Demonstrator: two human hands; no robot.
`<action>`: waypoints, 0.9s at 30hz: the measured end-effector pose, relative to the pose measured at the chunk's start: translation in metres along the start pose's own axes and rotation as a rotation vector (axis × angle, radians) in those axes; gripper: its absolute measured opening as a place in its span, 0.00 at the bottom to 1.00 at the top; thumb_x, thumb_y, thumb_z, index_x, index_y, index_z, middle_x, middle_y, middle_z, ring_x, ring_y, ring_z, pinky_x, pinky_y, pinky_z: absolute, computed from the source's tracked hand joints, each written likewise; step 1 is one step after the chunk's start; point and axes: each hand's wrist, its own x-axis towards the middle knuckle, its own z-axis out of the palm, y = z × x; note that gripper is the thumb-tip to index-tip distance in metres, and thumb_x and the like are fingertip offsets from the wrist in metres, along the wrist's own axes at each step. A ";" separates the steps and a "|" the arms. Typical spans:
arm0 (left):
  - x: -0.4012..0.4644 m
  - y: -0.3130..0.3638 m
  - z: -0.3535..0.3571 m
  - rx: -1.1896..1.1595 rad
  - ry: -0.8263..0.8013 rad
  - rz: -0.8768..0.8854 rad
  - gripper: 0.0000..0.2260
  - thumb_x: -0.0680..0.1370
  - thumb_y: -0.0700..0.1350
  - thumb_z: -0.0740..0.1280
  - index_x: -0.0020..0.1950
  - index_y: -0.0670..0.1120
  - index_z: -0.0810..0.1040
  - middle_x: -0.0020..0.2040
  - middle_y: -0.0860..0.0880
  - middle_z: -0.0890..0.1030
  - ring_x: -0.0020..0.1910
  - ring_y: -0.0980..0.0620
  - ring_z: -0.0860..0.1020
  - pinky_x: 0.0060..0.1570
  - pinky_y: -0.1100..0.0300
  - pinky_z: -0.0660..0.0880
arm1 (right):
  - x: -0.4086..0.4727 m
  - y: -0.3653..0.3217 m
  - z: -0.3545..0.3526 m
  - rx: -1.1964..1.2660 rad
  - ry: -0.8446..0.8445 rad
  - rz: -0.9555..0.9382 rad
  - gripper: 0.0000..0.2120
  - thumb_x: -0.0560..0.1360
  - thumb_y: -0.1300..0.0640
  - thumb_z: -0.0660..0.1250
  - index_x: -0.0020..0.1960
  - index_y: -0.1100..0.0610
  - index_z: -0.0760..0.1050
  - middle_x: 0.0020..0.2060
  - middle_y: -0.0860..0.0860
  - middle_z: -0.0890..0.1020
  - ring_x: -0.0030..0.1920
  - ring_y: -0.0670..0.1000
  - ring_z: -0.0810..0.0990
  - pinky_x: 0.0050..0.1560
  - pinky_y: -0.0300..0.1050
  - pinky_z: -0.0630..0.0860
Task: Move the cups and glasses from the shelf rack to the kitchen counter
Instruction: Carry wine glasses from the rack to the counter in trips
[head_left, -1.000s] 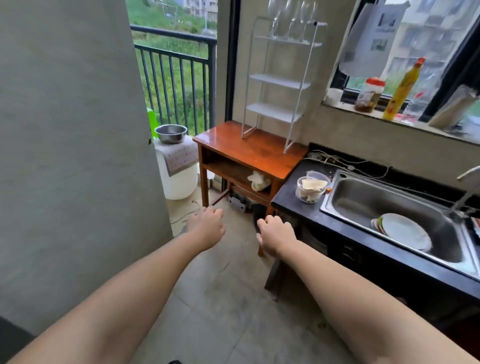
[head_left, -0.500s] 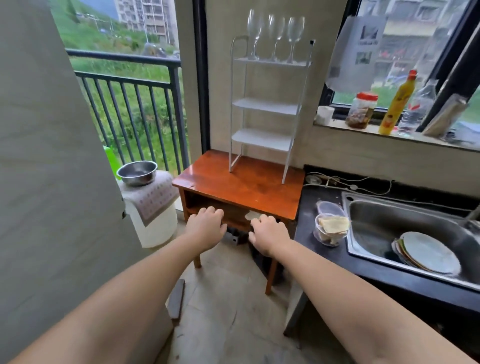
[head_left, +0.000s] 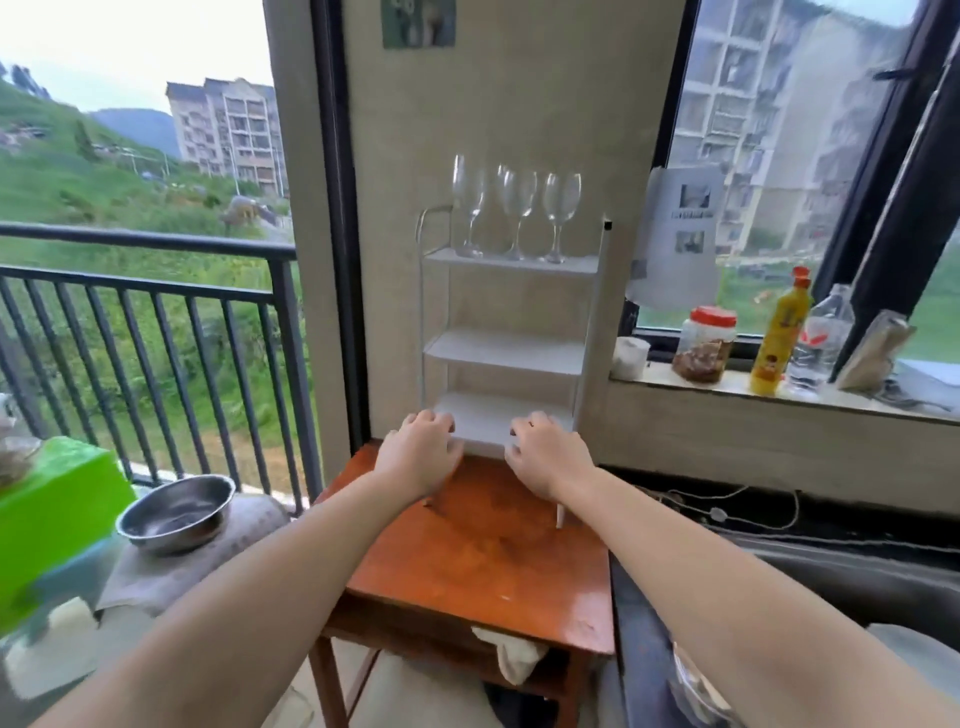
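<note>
A white three-tier shelf rack (head_left: 506, 351) stands on a small wooden table (head_left: 478, 566) against the wall. Three clear wine glasses (head_left: 517, 210) stand upright in a row on its top tier; the two lower tiers hold nothing. My left hand (head_left: 418, 452) and my right hand (head_left: 548, 452) are stretched out side by side in front of the bottom tier, well below the glasses. Both hands hold nothing, with fingers loosely curled and apart. The dark kitchen counter (head_left: 636, 649) shows only as a strip at the lower right, partly hidden by my right arm.
A steel bowl (head_left: 176, 512) sits on a cloth-covered white tub to the left, beside a green box (head_left: 52, 509). The windowsill on the right carries a red-lidded jar (head_left: 704, 345), a yellow bottle (head_left: 779, 332), a clear bottle and a white cup. A black balcony railing runs along the left.
The view has come closer to the rack and tilted upward. Both hands have risen from the table's front edge to the bottom tier. The sink has left the view.
</note>
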 end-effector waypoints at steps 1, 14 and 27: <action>0.020 0.000 -0.005 -0.008 0.008 0.014 0.16 0.79 0.50 0.57 0.63 0.44 0.72 0.62 0.43 0.75 0.64 0.43 0.70 0.58 0.49 0.70 | 0.017 0.003 -0.005 0.008 0.024 0.009 0.17 0.80 0.52 0.53 0.65 0.58 0.70 0.63 0.57 0.73 0.65 0.58 0.70 0.58 0.52 0.71; 0.211 0.007 -0.072 -0.317 0.273 0.278 0.11 0.78 0.45 0.59 0.54 0.41 0.77 0.53 0.42 0.79 0.55 0.42 0.76 0.50 0.54 0.72 | 0.177 0.006 -0.078 0.172 0.464 0.100 0.14 0.80 0.54 0.54 0.55 0.60 0.75 0.55 0.56 0.77 0.56 0.57 0.75 0.46 0.46 0.70; 0.336 0.067 -0.090 -0.618 0.135 0.128 0.10 0.77 0.40 0.61 0.41 0.35 0.77 0.46 0.35 0.80 0.48 0.37 0.78 0.45 0.52 0.74 | 0.275 0.059 -0.137 1.112 0.531 0.597 0.07 0.76 0.60 0.65 0.50 0.63 0.72 0.45 0.58 0.79 0.38 0.59 0.83 0.48 0.57 0.82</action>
